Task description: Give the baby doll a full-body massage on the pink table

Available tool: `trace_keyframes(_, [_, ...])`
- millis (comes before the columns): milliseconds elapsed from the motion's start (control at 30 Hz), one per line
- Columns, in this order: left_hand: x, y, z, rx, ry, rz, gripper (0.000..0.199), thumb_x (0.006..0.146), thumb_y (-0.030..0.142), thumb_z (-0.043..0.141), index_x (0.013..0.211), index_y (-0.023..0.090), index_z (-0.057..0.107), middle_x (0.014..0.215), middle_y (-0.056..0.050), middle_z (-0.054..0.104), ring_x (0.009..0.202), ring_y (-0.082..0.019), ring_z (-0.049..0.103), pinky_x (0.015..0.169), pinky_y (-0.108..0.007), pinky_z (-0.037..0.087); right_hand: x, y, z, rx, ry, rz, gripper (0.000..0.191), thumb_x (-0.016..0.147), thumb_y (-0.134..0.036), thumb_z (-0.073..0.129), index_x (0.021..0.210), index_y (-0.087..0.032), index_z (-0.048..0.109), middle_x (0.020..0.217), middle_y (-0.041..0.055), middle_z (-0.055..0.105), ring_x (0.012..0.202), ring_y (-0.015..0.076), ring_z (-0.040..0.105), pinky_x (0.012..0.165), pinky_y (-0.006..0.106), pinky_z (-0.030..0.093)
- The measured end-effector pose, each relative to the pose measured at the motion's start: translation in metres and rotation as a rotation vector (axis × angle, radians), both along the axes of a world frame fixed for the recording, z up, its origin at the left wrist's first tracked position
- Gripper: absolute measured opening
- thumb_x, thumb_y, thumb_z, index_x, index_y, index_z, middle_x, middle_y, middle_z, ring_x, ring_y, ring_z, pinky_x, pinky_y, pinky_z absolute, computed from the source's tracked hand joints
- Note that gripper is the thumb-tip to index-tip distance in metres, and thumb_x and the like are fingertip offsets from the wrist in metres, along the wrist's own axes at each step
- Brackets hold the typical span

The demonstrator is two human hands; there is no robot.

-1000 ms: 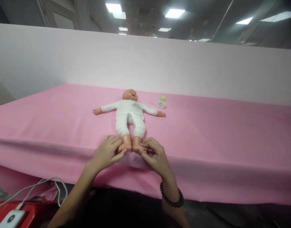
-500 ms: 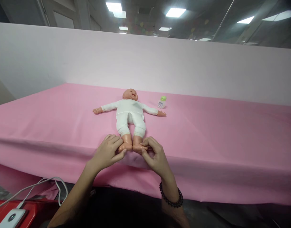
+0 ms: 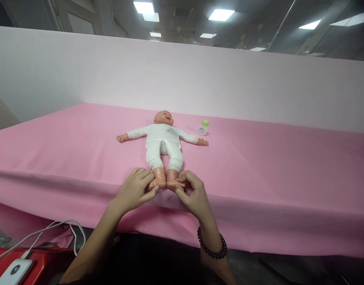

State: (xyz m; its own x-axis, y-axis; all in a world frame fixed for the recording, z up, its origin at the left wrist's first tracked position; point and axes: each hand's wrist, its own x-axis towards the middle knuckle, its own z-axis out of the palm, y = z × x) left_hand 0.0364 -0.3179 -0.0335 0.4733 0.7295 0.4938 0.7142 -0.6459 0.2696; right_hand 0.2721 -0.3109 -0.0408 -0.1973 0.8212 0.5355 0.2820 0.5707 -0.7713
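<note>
A: What's there, left to right?

B: White device (image 3: 14, 273) on a red surface (image 3: 40, 265), cable (image 3: 42, 233) attached. Left hand (image 3: 134, 189): fingers curled, thumb and forefinger around the toe end of the doll's left-side foot (image 3: 158, 181), view sides. Doll (image 3: 163, 134) lies face up on pink cloth (image 3: 259, 166), arms spread, feet close to the front edge. Right hand (image 3: 195, 198): thumb and fingers pinching the right-side foot (image 3: 171, 183). Beaded bracelet (image 3: 213, 250) on that wrist. Green-capped bottle (image 3: 203, 128) stands just beyond the doll's hand on that side.

A: Handling?

B: My read: soft, floppy torso and limbs; stiffer head, hands and feet. Probably light to moderate, can't confirm. The shiny feet could be slick; the fabric should grip better. Not very fragile. Feet are fine for small moves; to lift, I'd take the torso and support the head.

A: Blind spots?

B: Device and red surface cut off at frame edge. Left hand covers the outer toes, so contact pressure's unclear. Right fingers hide the other toe tips. Doll's back is out of sight. Bottle label too small to read.
</note>
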Motion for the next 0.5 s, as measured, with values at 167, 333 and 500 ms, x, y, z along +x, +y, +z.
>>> trace_keyframes(167, [0.0006, -0.0003, 0.0014, 0.011, 0.004, -0.003, 0.026, 0.096, 0.027, 0.054, 0.077, 0.022, 0.037, 0.078, 0.000, 0.051, 0.077, -0.020, 0.046, 0.080, -0.037, 0.039, 0.0016, 0.0001, -0.0015, 0.005, 0.011, 0.012, 0.020, 0.087, -0.016, 0.063, 0.079, -0.024, 0.046, 0.077, -0.0025, 0.048, 0.069, 0.0152, 0.046, 0.063, 0.030, 0.038])
trace_keyframes(333, [0.0009, -0.0003, 0.0016, 0.016, 0.005, 0.006, 0.026, 0.095, 0.027, 0.054, 0.077, 0.022, 0.036, 0.078, 0.000, 0.052, 0.077, -0.021, 0.047, 0.079, -0.037, 0.039, 0.0042, -0.0021, -0.0003, 0.024, 0.016, 0.029, 0.015, 0.088, -0.014, 0.056, 0.081, -0.024, 0.047, 0.080, -0.0005, 0.051, 0.074, 0.0171, 0.050, 0.066, 0.031, 0.040])
trace_keyframes(500, [0.0011, -0.0011, 0.0019, 0.017, -0.001, 0.001, 0.026, 0.095, 0.027, 0.055, 0.077, 0.022, 0.036, 0.078, 0.000, 0.052, 0.077, -0.021, 0.048, 0.079, -0.037, 0.038, 0.0027, -0.0021, -0.0003, 0.022, 0.009, 0.022, 0.017, 0.087, -0.017, 0.061, 0.081, -0.024, 0.047, 0.079, -0.0009, 0.050, 0.072, 0.0167, 0.048, 0.064, 0.031, 0.038])
